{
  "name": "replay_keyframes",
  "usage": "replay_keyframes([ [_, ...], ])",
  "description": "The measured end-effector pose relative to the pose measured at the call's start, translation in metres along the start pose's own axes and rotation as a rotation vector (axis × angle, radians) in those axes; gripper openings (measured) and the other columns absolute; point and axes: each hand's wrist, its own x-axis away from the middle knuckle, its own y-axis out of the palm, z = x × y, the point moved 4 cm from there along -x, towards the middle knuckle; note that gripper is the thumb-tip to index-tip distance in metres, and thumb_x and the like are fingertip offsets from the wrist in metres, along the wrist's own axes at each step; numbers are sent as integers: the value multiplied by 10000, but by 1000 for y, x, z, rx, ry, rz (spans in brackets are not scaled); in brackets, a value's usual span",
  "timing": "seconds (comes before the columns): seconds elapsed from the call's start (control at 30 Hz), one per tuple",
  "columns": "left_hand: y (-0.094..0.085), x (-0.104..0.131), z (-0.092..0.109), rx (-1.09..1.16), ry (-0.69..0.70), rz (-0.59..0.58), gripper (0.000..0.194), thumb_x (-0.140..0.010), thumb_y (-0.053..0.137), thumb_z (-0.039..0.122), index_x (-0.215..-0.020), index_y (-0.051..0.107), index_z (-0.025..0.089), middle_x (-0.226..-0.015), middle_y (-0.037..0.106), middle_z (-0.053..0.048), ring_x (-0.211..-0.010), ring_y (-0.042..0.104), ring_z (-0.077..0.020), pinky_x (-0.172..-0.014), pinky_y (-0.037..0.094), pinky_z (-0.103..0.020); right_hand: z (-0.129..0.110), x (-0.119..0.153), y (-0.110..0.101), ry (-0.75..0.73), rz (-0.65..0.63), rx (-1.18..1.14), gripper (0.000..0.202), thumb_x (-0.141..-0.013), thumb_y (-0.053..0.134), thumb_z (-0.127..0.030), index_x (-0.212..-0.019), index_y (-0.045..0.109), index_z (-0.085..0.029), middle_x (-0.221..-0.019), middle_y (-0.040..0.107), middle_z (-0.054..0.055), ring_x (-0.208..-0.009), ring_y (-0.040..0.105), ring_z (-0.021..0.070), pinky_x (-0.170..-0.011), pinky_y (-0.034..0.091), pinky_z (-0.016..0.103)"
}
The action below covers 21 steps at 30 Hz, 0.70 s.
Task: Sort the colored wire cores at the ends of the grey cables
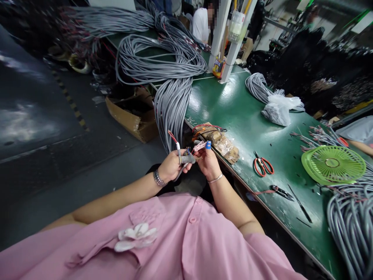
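My left hand [171,166] is closed around a grey cable [186,159] in front of my body. Thin coloured wires [188,151] fan out of the cable's stripped part, and another end with a white sleeve and red wires [173,137] sticks up above that hand. Just to the right, my right hand [209,164] pinches a small pinkish piece [199,146] beside the wires; I cannot make out its kind. A blue cover [208,145] sits on the thumb tip. The fingers hide part of the cable.
Coiled grey cables [175,105] hang over the edge of the green table [233,105]. Red-handled cutters [263,166], a black snipper [282,192], a thin pointed tool [300,204] and a green fan [333,163] lie on it. A cardboard box [131,120] stands on the floor.
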Motion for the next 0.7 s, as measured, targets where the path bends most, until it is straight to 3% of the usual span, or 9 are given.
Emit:
replay_keyframes([
  [0.2,3,-3,-4,-40,-32,5,178,-673,704,253,-639,586,124,-474,582,-24,-359,468,-92,-342,318,-186,1,-7,-2,-34,70,-122,402,-779,655,-558,-820,661,-158,-664,604,-11,-558,517,81,-545,452,195],
  [0.47,0,-1,-5,-24,-30,4,168,-716,688,268,-691,605,124,-488,587,-23,-375,475,-94,-345,323,-183,-1,0,0,82,39,-122,492,-832,523,-634,-842,648,-157,-725,656,26,-589,572,105,-537,481,216],
  [0.7,0,11,2,17,46,26,176,-731,688,279,-694,612,125,-489,595,-23,-384,497,-98,-367,369,-187,-9,6,1,-14,9,-25,282,-844,615,-434,-915,656,-164,-795,649,8,-594,524,74,-540,473,187],
])
